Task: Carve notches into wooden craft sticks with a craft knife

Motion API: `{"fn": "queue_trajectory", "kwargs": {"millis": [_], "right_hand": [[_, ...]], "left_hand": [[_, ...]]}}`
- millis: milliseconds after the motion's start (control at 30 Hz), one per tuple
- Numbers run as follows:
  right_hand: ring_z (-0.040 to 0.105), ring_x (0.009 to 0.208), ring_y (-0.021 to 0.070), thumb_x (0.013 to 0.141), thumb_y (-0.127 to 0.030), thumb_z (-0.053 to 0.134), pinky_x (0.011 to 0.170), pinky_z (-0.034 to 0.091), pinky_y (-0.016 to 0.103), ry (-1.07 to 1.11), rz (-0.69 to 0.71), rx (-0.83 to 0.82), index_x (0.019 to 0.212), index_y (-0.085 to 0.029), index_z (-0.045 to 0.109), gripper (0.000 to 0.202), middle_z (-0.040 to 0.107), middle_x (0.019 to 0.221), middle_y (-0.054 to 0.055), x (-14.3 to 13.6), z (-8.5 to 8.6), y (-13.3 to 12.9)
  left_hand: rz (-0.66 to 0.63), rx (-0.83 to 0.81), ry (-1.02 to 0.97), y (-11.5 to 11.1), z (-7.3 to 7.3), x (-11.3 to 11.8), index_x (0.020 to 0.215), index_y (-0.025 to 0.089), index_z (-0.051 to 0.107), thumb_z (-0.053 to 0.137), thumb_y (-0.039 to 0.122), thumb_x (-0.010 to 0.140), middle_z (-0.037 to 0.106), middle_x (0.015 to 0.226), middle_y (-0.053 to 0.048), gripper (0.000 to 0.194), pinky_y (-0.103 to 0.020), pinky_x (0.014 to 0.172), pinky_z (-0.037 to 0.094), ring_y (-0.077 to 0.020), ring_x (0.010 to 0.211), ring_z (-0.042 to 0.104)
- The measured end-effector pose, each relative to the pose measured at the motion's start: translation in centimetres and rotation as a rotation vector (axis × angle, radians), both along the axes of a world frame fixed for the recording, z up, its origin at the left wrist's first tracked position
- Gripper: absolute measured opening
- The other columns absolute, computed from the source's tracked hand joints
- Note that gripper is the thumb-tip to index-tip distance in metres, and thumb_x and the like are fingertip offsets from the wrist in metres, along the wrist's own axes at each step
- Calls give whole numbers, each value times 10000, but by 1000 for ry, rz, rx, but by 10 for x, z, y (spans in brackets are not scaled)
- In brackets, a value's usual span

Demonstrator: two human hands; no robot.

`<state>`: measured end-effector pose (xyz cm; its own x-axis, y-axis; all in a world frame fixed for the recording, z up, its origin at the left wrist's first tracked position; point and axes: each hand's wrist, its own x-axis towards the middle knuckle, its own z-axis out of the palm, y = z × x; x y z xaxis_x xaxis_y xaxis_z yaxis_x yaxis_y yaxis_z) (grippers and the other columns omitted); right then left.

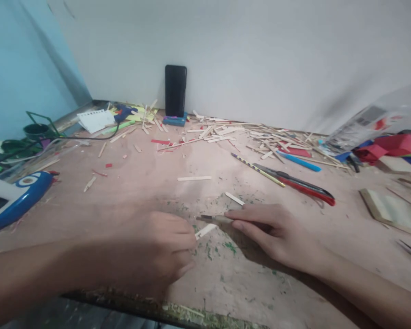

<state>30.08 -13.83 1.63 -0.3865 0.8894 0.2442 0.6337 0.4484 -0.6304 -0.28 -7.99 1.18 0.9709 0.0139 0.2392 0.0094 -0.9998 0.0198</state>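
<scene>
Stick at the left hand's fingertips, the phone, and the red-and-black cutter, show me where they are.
Stick (207, 230): head view, on its visible end.
Phone (176, 91): head view, middle of its dark side.
Cutter (299, 183): head view, middle of its body.

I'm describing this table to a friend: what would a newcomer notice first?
Probably the black phone, standing before the pale wall. Then the wooden sticks strewn along the table's back. In front, the right hand grips a metal-tipped tool near the stick in the left hand.
</scene>
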Motion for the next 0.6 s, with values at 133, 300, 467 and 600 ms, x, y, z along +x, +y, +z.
{"fn": "queue_trajectory", "kwargs": {"millis": [133,300,467,600], "right_hand": [[785,793,159,1073,-298,635,718,592,253,5,-81,25,1137,-246,853,233,872,967,26,0,-3,-1],[752,769,158,1083,-331,616,705,577,272,-24,-135,113,1132,-203,834,257,847,923,50,7,-3,2],[735,877,184,1062,-395,682,837,619,383,-200,-48,137,1068,-183,768,229,774,955,32,22,-2,9],[730,1067,224,1066,-410,681,979,614,470,-321,-160,172,1148,-190,739,242,759,1181,73,28,5,16]], "left_hand": [[88,-104,-95,6,-2,3,840,197,610,630,293,1069,639,865,-31,249,-386,710,401,-205,819,557],[141,-210,-29,12,-9,3,1018,195,678,505,172,1095,674,966,-46,191,-373,750,395,-213,858,580],[242,-368,-114,15,-11,3,937,192,671,524,197,1043,668,918,-54,182,-351,763,383,-201,821,554],[429,-634,-252,15,1,5,872,200,582,537,256,1019,574,732,24,164,-284,667,367,-137,667,505]]}}
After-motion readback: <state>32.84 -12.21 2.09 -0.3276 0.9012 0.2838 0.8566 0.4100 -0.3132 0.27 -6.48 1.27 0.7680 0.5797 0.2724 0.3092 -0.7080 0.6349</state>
